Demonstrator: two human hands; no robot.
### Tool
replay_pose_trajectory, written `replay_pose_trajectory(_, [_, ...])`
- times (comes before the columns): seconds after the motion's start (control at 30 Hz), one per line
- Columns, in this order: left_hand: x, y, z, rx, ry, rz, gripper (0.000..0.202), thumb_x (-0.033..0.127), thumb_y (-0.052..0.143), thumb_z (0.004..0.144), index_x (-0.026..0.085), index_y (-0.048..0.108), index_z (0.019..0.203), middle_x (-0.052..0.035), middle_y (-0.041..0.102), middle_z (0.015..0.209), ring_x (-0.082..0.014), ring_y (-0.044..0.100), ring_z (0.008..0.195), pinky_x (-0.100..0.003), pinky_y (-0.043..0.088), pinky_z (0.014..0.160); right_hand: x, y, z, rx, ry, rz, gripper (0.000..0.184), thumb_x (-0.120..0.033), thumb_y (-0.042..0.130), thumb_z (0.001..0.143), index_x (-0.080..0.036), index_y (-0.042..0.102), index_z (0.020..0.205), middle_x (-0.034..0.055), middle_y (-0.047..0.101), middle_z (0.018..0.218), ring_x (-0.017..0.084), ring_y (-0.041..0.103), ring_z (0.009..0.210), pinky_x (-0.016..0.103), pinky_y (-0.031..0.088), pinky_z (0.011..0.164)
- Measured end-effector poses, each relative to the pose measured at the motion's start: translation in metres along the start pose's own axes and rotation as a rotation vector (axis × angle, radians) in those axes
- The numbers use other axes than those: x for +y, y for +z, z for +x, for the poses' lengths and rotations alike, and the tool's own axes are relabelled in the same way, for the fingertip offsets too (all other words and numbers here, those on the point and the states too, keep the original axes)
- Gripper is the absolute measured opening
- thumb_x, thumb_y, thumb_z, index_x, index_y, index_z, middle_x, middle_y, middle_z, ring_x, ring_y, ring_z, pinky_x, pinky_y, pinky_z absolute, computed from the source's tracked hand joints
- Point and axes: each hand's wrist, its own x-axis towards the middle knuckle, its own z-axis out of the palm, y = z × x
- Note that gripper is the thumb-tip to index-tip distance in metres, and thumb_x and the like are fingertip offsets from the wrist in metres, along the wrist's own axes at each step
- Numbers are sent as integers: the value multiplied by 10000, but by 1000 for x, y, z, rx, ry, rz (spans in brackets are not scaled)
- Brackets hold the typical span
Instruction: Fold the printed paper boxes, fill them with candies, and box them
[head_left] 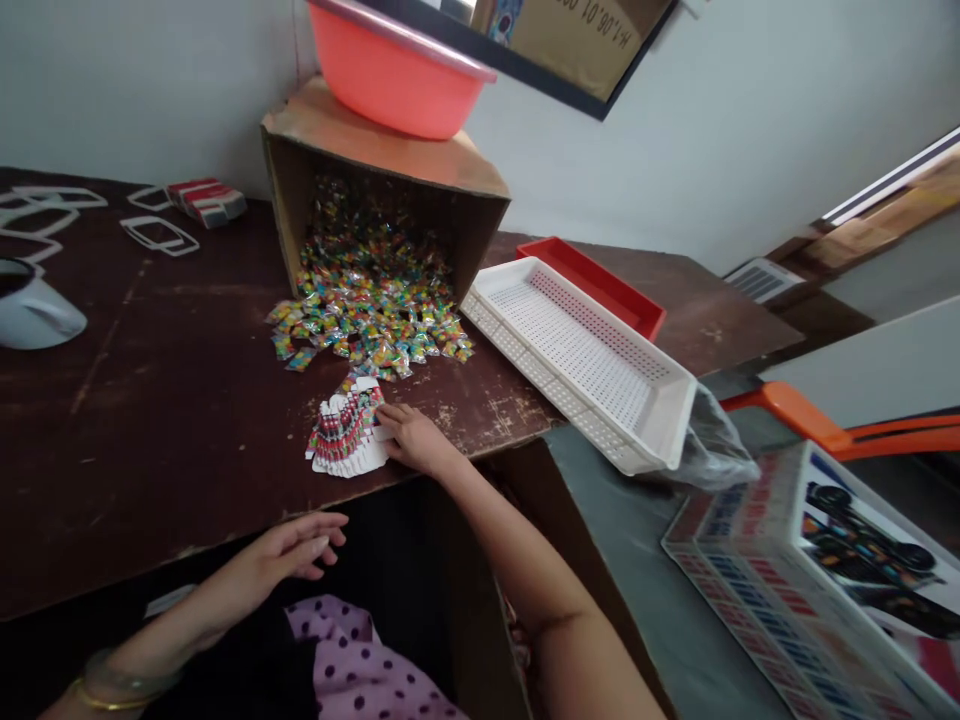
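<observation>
Touching the right edge of the fanned printed cards (346,437), centre frame: right hand (414,438), fingers slightly bent; can't tell if they grip. Left hand (300,547), lower left of centre: fingers loosely apart, holding nothing. Cards lie on brown surface (195,420), just below wrapped packets (375,315) spread from the carton (397,157), upper centre.

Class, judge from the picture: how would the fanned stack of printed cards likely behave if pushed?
The fanned stack of printed cards would probably slide apart, since its pieces overlap with edges showing. Each looks thin, so likely light and bendable. It seems unlikely to roll, lying low on the table.
</observation>
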Motion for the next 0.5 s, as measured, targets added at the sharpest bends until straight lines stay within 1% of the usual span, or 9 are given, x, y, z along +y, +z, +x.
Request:
replay_pose_trajectory(0.03, [0, -2, -1, 9, -1, -11, 438, 507, 701, 808, 225, 733, 1142, -109, 739, 1065, -299, 667, 975, -427, 542, 863, -1, 0, 4, 5, -7, 0, 337, -103, 623, 803, -88, 679, 1135, 126, 651, 1253, 210, 598, 1125, 353, 403, 1034])
replay_pose_trajectory(0.07, [0, -3, -1, 23, 6, -40, 448, 516, 690, 816, 223, 729, 1152, -115, 740, 1079, -301, 667, 989, -431, 535, 877, -4, 0, 2, 23, -8, -3, 277, -121, 561, 853, -83, 691, 1094, 115, 672, 1206, 193, 617, 1080, 344, 413, 1007])
replay_pose_trajectory(0.13, [-1, -4, 1, 36, 37, -179, 479, 547, 648, 837, 229, 710, 1190, -125, 740, 1135, -315, 657, 1053, -451, 516, 918, -22, 5, -14, 62, -11, -17, 275, -158, 497, 908, -107, 686, 1102, 112, 680, 1180, 194, 628, 1050, 357, 430, 974])
replay_pose_trajectory(0.2, [-1, -3, 4, 35, 66, -385, 479, 560, 622, 848, 238, 706, 1192, -123, 738, 1184, -329, 635, 1123, -471, 499, 953, -51, 18, -40, 80, -68, -14, 279, -197, 565, 896, -174, 663, 1157, 110, 683, 1183, 224, 629, 1044, 389, 454, 955])
replay_pose_trajectory(0.27, [-1, 1, 5, 54, 62, -517, 409, 498, 665, 837, 228, 729, 1137, -106, 757, 1155, -319, 632, 1137, -450, 486, 973, -83, 36, -64, 69, -236, 38, 328, -243, 617, 876, -215, 628, 1203, 108, 693, 1170, 259, 611, 1065, 433, 457, 952])
replay_pose_trajectory(0.3, [-1, 2, 5, 78, 39, -523, 363, 451, 699, 822, 215, 744, 1095, -96, 774, 1105, -310, 644, 1114, -430, 486, 969, -96, 43, -71, 69, -275, 92, 342, -270, 616, 886, -242, 611, 1226, 88, 694, 1172, 255, 599, 1087, 436, 445, 970])
replay_pose_trajectory(0.37, [-2, 5, 3, 135, -6, -435, 306, 384, 753, 783, 192, 765, 1021, -74, 796, 990, -298, 666, 1053, -391, 484, 952, -112, 50, -74, 156, -205, 180, 365, -294, 596, 914, -251, 579, 1276, 85, 677, 1205, 241, 573, 1114, 431, 428, 980])
replay_pose_trajectory(0.43, [-3, 7, 0, 140, -25, -297, 291, 406, 767, 756, 184, 778, 945, -54, 799, 900, -309, 674, 997, -385, 488, 927, -114, 48, -65, 248, -77, 229, 360, -312, 609, 918, -233, 591, 1269, 98, 660, 1221, 234, 551, 1121, 417, 426, 978])
replay_pose_trajectory(0.5, [-4, 7, -4, 122, -35, -164, 273, 439, 761, 743, 188, 782, 849, -40, 791, 841, -313, 672, 941, -379, 490, 899, -110, 42, -53, 259, -12, 284, 322, -332, 674, 879, -218, 645, 1178, 101, 646, 1219, 230, 536, 1134, 403, 426, 991])
